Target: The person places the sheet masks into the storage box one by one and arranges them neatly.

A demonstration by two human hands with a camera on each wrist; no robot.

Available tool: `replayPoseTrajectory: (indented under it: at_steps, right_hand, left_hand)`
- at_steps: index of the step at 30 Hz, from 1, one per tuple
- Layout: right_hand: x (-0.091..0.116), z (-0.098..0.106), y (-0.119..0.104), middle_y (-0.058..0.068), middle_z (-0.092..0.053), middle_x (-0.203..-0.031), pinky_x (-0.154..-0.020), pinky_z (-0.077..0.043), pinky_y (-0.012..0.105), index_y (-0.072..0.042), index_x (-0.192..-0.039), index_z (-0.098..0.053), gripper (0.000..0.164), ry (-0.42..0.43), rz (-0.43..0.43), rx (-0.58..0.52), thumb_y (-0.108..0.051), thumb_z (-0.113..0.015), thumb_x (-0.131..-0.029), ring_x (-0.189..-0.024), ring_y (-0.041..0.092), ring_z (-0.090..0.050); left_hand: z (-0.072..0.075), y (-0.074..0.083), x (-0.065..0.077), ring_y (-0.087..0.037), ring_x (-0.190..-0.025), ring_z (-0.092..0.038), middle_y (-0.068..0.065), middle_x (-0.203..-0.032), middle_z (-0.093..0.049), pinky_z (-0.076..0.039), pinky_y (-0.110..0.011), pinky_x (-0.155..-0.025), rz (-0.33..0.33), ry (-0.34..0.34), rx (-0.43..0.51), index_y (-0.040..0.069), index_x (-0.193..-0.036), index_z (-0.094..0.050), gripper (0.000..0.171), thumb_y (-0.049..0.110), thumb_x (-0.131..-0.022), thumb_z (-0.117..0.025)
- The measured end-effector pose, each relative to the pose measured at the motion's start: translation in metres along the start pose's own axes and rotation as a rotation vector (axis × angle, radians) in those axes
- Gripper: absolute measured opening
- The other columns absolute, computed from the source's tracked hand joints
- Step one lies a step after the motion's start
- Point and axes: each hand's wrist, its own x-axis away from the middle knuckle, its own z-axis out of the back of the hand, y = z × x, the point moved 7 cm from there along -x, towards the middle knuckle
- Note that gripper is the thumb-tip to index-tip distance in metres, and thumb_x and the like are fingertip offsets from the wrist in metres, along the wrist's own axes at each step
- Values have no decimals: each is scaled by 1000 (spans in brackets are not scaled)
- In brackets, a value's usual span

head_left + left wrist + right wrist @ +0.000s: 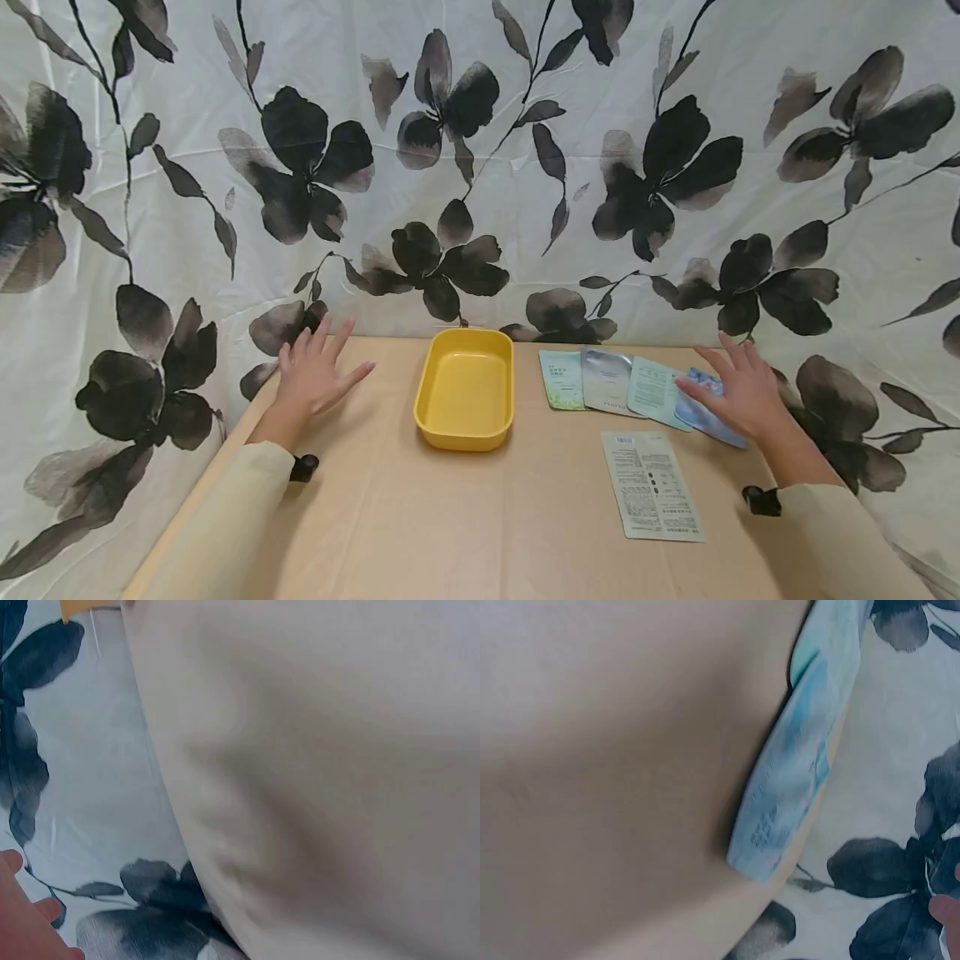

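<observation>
My left hand (317, 372), fingers spread and holding nothing, is over the table's left side, left of a yellow tray (427, 417). My right hand (742, 389) spreads its fingers above the right end of an overlapping row of flat packets; contact is not clear. From left to right lie a pale green packet (562, 380), a silver packet (606, 379), a mint packet (660, 392) and a blue packet (708, 417). In the right wrist view the blue packet (780, 787) lies flat near the table edge. Nearer me is a printed pale packet (651, 486).
The light wooden table (450, 517) meets a white curtain (525, 167) with dark flowers along its back edge. The tray stands near that edge, left of the packets. A black wrist camera (304, 468) sits at my left cuff, another black camera (762, 501) at my right.
</observation>
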Motion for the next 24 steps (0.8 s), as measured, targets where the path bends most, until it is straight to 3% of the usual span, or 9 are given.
replayPoseTrajectory:
  at_steps: [9, 16, 22, 24]
  right_hand:
    - [11, -13, -20, 30, -23, -164, -111, -16, 84, -6, -148, -47, 78, 6, 51, -85, -58, -62, -93, -148, 61, -16]
    - [21, -17, -32, 29, -21, -165, -106, -14, 88, -7, -150, -46, 76, -13, 49, -213, -52, -67, -92, -151, 60, -9]
    - [33, -22, -41, 27, -16, -167, -114, -4, 84, -9, -153, -44, 84, -45, 28, -323, -50, -75, -86, -151, 60, -7]
    - [36, -25, -43, 26, -14, -168, -113, -6, 84, -9, -154, -43, 85, -63, 8, -353, -50, -75, -87, -151, 60, -9]
  left_hand:
    - [-9, 16, 9, -55, -152, -11, -12, -174, 2, -9, -79, -117, -32, 2, 36, 35, -166, -5, 92, 78, -93, -43]
    - [-18, 26, 20, -53, -152, -14, -15, -172, -8, -14, -77, -117, -58, 33, 119, 33, -166, -11, 90, 71, -95, -50]
    - [-19, 38, 29, -51, -151, -18, -16, -171, -14, -19, -76, -115, -80, 40, 191, 29, -165, -19, 89, 65, -94, -57]
    - [-18, 42, 32, -50, -151, -19, -16, -170, -16, -21, -76, -115, -89, 46, 212, 28, -165, -19, 89, 62, -94, -59]
